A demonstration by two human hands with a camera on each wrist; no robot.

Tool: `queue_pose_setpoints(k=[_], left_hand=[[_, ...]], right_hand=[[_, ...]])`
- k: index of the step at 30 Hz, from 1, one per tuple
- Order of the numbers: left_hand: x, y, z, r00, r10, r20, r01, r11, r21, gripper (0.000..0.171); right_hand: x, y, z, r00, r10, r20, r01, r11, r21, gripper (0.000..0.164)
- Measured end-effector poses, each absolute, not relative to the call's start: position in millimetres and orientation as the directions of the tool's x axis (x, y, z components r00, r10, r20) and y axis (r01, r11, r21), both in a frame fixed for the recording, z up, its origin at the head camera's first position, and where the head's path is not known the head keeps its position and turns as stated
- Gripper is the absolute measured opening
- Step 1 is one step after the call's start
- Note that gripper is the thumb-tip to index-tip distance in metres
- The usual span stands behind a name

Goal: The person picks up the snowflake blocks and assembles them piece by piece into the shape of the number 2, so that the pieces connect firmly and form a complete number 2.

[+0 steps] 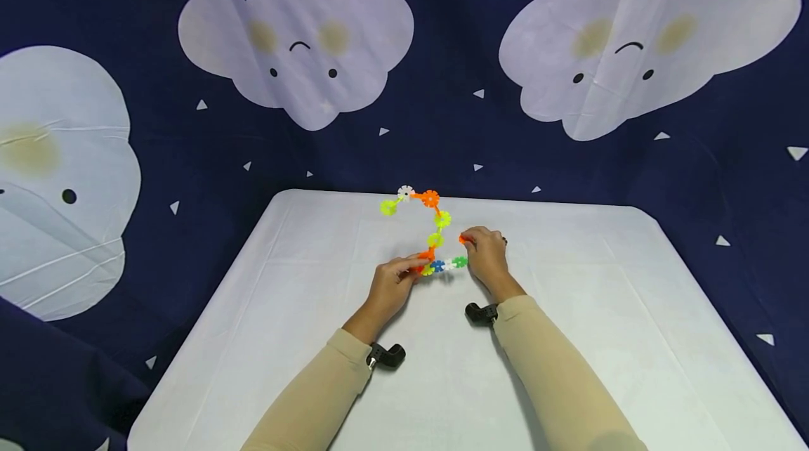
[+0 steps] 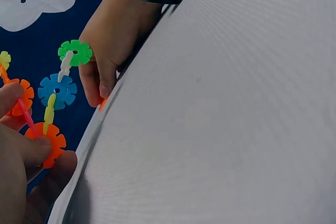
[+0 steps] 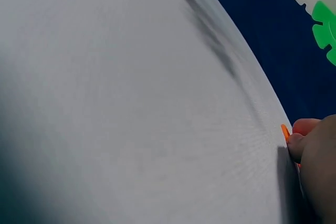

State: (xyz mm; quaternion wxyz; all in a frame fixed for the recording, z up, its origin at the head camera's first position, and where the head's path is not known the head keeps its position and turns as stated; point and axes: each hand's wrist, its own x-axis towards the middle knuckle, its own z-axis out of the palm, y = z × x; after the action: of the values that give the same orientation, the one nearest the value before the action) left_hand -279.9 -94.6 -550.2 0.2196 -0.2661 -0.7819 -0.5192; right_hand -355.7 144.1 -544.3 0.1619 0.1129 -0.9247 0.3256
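Note:
My left hand [image 1: 390, 287] pinches an orange notched disc [image 2: 54, 145] in a chain of interlocking snowflake discs. From there one branch runs right through a yellow disc [image 2: 49, 114], a blue disc [image 2: 58, 92], a white disc [image 1: 449, 264] and a green disc [image 1: 461, 262] at its end. The other branch curves away through yellow-green discs [image 1: 442, 219] and an orange disc [image 1: 430, 199] to a white disc [image 1: 406, 192] and a yellow-green end disc [image 1: 388, 207]. Just right of the green disc, my right hand [image 1: 487, 254] pinches a separate orange disc [image 3: 285, 131], mostly hidden by its fingers.
The pieces are over a white-covered table [image 1: 303, 381]. Behind it hangs a dark blue cloth [image 1: 455, 156] printed with clouds and small triangles. Black wrist cameras [image 1: 387, 355] sit at both cuffs.

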Motion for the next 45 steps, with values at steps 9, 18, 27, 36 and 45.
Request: queue_pose_setpoints(k=[9, 18, 27, 36, 45], left_hand=[[-280, -95, -550, -0.759, 0.19, 0.623, 0.646, 0.332, 0.687, 0.03], [-279, -95, -548, -0.757, 0.195, 0.623, 0.648, 0.342, 0.681, 0.03], [-278, -96, -550, -0.776, 0.2, 0.598, 0.627, 0.344, 0.699, 0.031], [-277, -97, -550, -0.786, 0.208, 0.582, 0.616, 0.342, 0.709, 0.031], [-278, -96, -549, -0.79, 0.19, 0.583, 0.61, 0.334, 0.718, 0.032]], right_hand=[[-347, 148, -544, -0.945, -0.067, 0.32, -0.275, 0.695, -0.664, 0.026], [-322, 155, -545, -0.933, -0.032, 0.359, -0.315, 0.553, -0.771, 0.029], [-301, 165, -543, -0.971, 0.0, 0.241, -0.228, 0.323, -0.918, 0.038], [-290, 164, -542, -0.963, -0.011, 0.27, -0.27, 0.059, -0.961, 0.032], [-288, 161, -546, -0.955, -0.024, 0.297, -0.295, -0.065, -0.953, 0.033]])
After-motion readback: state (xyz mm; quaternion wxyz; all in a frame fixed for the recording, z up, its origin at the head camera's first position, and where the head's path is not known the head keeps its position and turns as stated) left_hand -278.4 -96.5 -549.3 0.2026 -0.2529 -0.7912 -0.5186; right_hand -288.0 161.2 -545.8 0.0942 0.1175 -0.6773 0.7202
